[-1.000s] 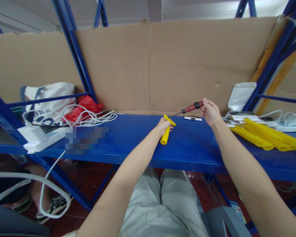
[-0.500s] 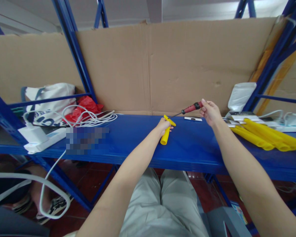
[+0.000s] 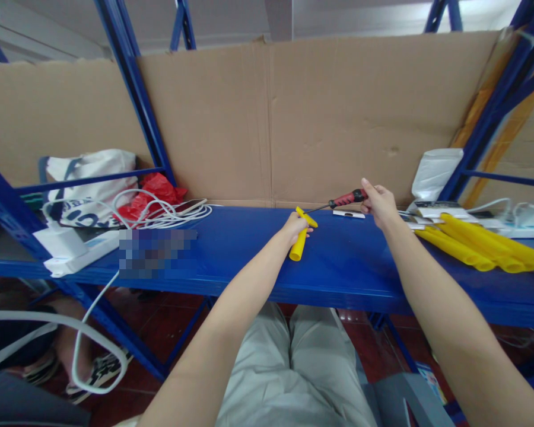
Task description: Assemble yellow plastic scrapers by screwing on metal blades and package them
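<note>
My left hand (image 3: 295,226) is closed around a yellow T-shaped tool (image 3: 298,247) with a round tube handle, low over the blue shelf. Its short crosspiece points up and away from me. Between the fingertips of my right hand (image 3: 380,203) is the rear end of a screwdriver (image 3: 347,198) with a red and black grip. The screwdriver's thin shaft slants down to the left and meets the crosspiece. Whether a screw sits at its tip is too small to tell.
Several yellow-handled tools (image 3: 485,246) lie on the right of the blue shelf (image 3: 249,267). A small white strip (image 3: 349,214) lies behind the screwdriver. At left are coiled white cables (image 3: 160,220), a power strip (image 3: 82,255) and a cloth bag (image 3: 91,196). Cardboard (image 3: 329,118) closes the back.
My right hand has dipped slightly and its fingers have shifted on the screwdriver's end, so the screwdriver lies a little flatter. My left hand and the yellow tool stay in place.
</note>
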Tool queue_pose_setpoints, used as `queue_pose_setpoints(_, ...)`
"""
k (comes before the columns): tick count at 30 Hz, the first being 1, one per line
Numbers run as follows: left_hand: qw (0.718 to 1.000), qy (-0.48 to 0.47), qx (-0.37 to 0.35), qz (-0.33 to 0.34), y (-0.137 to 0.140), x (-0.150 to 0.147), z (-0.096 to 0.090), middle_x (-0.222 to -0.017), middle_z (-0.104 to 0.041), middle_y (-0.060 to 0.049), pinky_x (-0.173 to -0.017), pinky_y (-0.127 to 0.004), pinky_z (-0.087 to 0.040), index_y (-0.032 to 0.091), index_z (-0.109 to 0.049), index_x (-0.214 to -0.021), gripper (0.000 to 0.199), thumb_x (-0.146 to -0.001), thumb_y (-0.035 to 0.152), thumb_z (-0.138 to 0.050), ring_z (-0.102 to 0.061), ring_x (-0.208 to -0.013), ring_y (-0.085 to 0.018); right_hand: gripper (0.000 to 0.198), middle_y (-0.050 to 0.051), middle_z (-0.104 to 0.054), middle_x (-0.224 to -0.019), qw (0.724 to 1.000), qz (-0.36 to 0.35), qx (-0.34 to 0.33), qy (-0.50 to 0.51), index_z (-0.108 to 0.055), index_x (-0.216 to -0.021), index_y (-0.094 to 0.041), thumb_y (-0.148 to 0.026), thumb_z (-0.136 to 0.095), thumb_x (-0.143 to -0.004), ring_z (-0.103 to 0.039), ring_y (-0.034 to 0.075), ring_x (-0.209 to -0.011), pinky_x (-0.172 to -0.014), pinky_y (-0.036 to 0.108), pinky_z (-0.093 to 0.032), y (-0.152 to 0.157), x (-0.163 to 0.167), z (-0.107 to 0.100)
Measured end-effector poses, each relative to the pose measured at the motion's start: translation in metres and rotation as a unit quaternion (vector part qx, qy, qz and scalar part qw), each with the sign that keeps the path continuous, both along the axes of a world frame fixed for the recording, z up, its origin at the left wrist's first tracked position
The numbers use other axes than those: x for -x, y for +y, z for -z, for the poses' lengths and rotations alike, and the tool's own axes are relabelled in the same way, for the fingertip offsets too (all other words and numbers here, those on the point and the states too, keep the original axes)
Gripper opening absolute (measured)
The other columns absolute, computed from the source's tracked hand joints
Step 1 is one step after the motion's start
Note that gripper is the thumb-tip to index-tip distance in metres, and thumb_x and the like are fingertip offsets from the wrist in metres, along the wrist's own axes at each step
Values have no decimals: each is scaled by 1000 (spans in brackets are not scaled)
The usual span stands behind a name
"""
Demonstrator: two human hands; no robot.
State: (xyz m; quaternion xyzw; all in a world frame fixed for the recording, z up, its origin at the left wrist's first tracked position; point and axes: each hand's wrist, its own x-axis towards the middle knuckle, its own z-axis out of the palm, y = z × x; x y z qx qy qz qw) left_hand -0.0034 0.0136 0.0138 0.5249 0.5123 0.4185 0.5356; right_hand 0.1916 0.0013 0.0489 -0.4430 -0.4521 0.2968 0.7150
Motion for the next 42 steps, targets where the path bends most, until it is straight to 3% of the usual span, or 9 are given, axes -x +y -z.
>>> queue_pose_setpoints(20,1000,1,1,1,2,1,1,-102,-68,-11,-46,-20,-42,12,-50,-117,45,-76,-6,-48,-64,-60,-11,26,-10,-30,-36,998,14,56,8,-41,-63,-22,-29,-61,-78,-28,5,-31,-27,18,-27,-6,4,-1)
queue_pose_setpoints(28,1000,3,1,13,3,1,1,-104,-67,-12,-49,-20,-43,12,-53,-110,38,-76,-6,-49,-65,-65,-12,25,-9,-31,-37,996,37,85,19,-40,-63,-22,-28,-59,-77,-29,7,-29,-28,20,-25,-6,5,-2)
queue_pose_setpoints(32,1000,9,-2,23,3,1,1,-100,-67,-11,-48,-19,-42,11,-54,-102,31,-77,-6,-49,-64,-62,-10,26,-7,-33,-35,990,80,99,-61,-42,-60,-22,-31,-53,-81,-33,9,-30,-31,22,-25,-3,-1,1)
queue_pose_setpoints(37,1000,15,-7,11,2,1,1,-102,-66,-11,-48,-19,-42,12,-49,-108,35,-78,-6,-47,-63,-63,-10,35,-2,-38,-34,953,171,109,-224,-45,-51,-20,-32,-49,-83,-42,11,-38,-42,24,-34,-3,-10,5)
queue_pose_setpoints(42,999,26,-24,-5,0,2,-1,-96,-66,-7,-50,-18,-42,18,-44,-111,41,-76,-4,-51,-63,-64,-10,36,2,-43,-36,930,222,126,-263,-49,-49,-21,-32,-47,-84,-48,15,-47,-51,26,-38,-6,-13,2)
